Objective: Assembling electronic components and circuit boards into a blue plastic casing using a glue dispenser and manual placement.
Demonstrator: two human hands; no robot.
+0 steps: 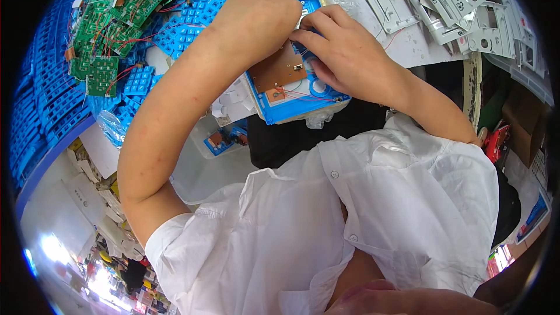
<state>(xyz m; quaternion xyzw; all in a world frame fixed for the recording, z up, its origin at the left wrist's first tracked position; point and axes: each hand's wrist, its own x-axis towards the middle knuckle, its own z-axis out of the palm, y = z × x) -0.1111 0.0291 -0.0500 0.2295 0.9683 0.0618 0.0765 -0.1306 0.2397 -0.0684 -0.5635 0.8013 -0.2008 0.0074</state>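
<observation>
The brown board sits in the uncovered blue case; farther back, the right hand curls its fingers narrowly, hold unclear; the left hand hides its own.

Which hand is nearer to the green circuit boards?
Left: the left hand is right of the green circuit boards, at the far end of the blue casing; the right hand lies farther right, over its right side.
</observation>
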